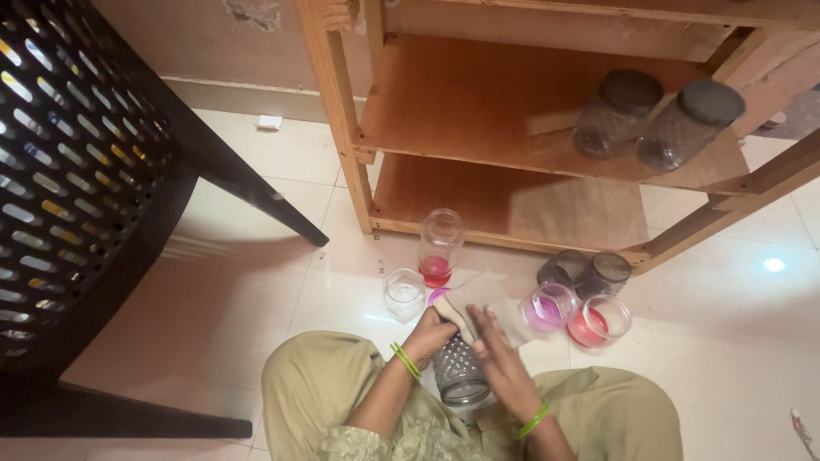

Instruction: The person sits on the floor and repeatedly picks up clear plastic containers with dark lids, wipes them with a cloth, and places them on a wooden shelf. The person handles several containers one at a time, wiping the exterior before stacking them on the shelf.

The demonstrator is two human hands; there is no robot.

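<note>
Left hand (430,335) curled around the base end of a clear textured glass jar (459,373), fingers closed over a beige cloth (478,300) that drapes off the far end. Right hand (500,358) flat and fingers together, laid along the jar's side with the palm pressing inward. Jar resting in the lap between olive-clad knees, just above the tiled floor (256,299), lying on its side rather than upright. Long axis running roughly away from the body: open mouth toward the wearer, closed base toward the wooden shelf (512,128). To wipe well, probably best to keep the left grip firm so the glass cannot roll, turn the jar a little at a time, and work the cloth into the raised pattern where grime would sit; a damp textured surface likely slips, so steady pressure from the flat right palm matters. Just ahead on the floor: a tall jar with red liquid (439,248), a small empty glass (404,293), a cup with pink liquid (547,306), a cup with red liquid (597,321), and two dark-lidded jars (586,270). Two more lidded jars (653,115) lying on the middle shelf. Black latticed chair (77,171) at left.
</note>
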